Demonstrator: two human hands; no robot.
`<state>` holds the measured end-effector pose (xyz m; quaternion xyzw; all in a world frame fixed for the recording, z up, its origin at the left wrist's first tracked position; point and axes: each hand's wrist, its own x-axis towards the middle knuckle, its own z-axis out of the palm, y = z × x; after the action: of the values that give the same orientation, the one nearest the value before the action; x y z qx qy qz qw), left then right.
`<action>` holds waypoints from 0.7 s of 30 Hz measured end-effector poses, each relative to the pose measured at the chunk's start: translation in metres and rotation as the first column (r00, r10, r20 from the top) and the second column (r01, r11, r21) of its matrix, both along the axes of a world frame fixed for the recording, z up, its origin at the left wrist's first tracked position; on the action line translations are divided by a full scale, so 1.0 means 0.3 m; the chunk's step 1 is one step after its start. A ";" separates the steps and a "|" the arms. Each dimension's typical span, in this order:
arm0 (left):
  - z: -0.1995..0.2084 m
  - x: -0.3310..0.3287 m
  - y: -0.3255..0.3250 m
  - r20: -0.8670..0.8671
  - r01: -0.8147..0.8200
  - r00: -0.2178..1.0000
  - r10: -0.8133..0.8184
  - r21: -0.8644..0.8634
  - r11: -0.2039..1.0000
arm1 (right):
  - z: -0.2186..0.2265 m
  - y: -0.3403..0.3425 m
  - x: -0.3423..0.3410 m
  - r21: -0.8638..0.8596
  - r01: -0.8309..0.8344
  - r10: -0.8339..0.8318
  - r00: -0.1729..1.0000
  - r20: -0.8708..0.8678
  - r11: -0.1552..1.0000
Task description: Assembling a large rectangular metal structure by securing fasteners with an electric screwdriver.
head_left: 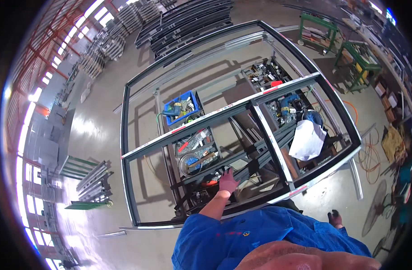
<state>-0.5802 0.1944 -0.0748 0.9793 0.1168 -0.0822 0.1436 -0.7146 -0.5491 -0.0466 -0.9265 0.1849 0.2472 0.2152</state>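
My left hand [228, 181], in a pinkish glove with dark fingertips, reaches into the near opening of a large rectangular metal frame [224, 108]. Its fingers stretch forward over a bundle of dark metal profiles [255, 165], and nothing shows in its grasp; whether the fingertips touch the profiles I cannot tell. Out at my right side, beyond the frame's near edge, hangs my gloved right hand [335, 219], its fingers slightly bent and apart, holding nothing visible. Beneath the frame, close to my left hand, a tray [216, 148] carries small hardware and a round container [188, 164].
Below the frame also sit a blue crate [198, 100] with a power tool, a bin of metal parts [264, 72] and a white sheet [307, 140]. Green carts [358, 63], an orange hose [353, 108] and a fan [376, 208] stand rightward. Stacked profiles [188, 29] lie behind.
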 end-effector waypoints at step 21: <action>0.339 -0.127 -0.689 0.529 -0.019 0.821 0.214 -0.350 0.936 | -0.245 -0.065 -0.980 0.420 0.437 -0.462 0.886 -0.046 0.795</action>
<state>-0.6183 -0.0124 0.0270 0.9129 0.1148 0.1986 0.3378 -1.0085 -0.5685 -0.1201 -0.7946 0.3355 0.1954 0.4667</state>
